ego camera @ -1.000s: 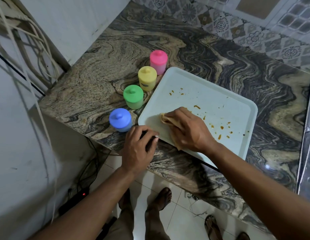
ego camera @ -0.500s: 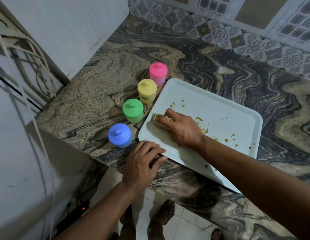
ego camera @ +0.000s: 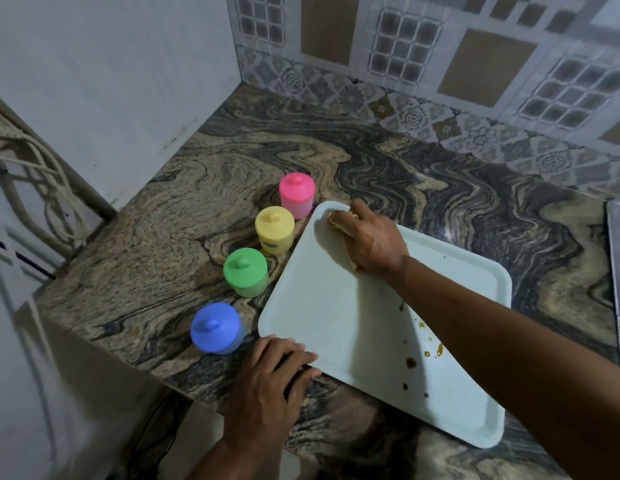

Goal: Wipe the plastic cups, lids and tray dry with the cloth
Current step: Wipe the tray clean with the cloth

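Note:
A pale tray [ego camera: 336, 323] lies on the marbled counter, with brown spots near its right front. My right hand [ego camera: 371, 242] presses a tan cloth [ego camera: 338, 220] onto the tray's far left corner; most of the cloth is hidden under the hand. My left hand [ego camera: 267, 382] rests on the tray's near left corner, its fingers over the rim. Left of the tray stand lidded cups in a row: blue [ego camera: 215, 328], green [ego camera: 246, 271], yellow [ego camera: 274, 229] and pink [ego camera: 297, 194].
The counter's front edge [ego camera: 146, 372] runs just below the blue cup, with floor beneath. A white wall [ego camera: 128, 81] closes the left side and patterned tiles [ego camera: 440, 81] the back. A metal edge [ego camera: 618, 271] shows at the far right. Cables [ego camera: 31, 188] hang at left.
My right hand has slid the cloth from the tray's near left part up to its far left corner. The brown spots in the tray's middle are gone. My left hand stayed at the near corner.

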